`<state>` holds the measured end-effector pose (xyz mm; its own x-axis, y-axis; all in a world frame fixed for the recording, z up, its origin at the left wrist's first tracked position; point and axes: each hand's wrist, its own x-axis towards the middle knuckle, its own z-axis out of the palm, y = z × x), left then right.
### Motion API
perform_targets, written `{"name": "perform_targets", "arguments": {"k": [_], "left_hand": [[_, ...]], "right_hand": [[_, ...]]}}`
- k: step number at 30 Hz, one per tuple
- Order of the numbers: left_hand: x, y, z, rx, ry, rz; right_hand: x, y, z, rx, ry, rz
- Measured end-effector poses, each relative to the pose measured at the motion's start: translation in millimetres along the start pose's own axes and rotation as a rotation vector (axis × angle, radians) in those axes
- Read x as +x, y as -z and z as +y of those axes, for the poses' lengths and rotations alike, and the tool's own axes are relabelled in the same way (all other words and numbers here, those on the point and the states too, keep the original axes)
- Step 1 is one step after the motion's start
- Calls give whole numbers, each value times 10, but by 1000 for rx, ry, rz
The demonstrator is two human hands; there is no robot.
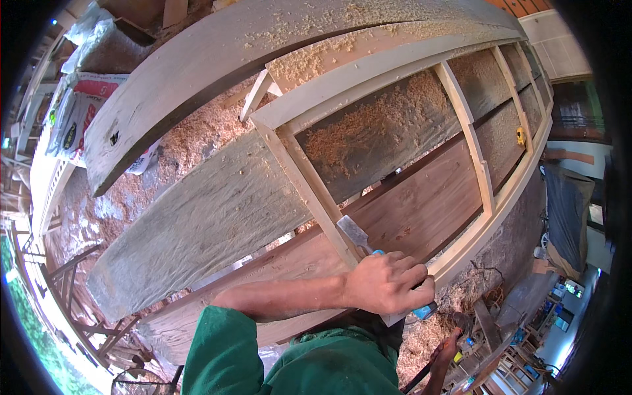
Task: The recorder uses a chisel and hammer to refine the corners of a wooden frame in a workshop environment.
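My left hand [388, 283] is wrapped round the blue handle of a chisel [353, 230]. Its wide steel blade lies against a pale wooden frame [303, 191] near a lower corner, over reddish-brown planks [415, 210]. At the lower right, my right hand [446, 349] grips the dark handle of what looks like a hammer [462, 321], held low beside my body and away from the chisel. The frame has several crosspieces [461, 112] and rests on weathered boards dusted with wood shavings.
A long curved board [151, 99] runs along the top, beside a grey plank [184, 224]. A yellow tape measure [520, 135] sits on the frame's right side. Plastic sacks [85, 112] lie at upper left, shavings [197, 128] cover the ground, and a cluttered bench [520, 296] stands at lower right.
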<state>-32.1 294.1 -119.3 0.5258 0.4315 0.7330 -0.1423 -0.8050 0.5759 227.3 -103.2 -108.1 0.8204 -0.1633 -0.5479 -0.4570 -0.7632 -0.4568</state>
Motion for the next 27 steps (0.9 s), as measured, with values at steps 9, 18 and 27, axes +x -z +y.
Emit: {"name": "perform_targets", "arguments": {"k": [9,18,27], "left_hand": [[-2,-8,1,-9,9,24],[-3,24,-1,-14,16,14],[12,197,-129,-202,139,-34]], "right_hand": [[43,8,-9,-23,18,4],[47,31,-15,36,10,13],[-1300,-295,-1172,101,845,149]]}}
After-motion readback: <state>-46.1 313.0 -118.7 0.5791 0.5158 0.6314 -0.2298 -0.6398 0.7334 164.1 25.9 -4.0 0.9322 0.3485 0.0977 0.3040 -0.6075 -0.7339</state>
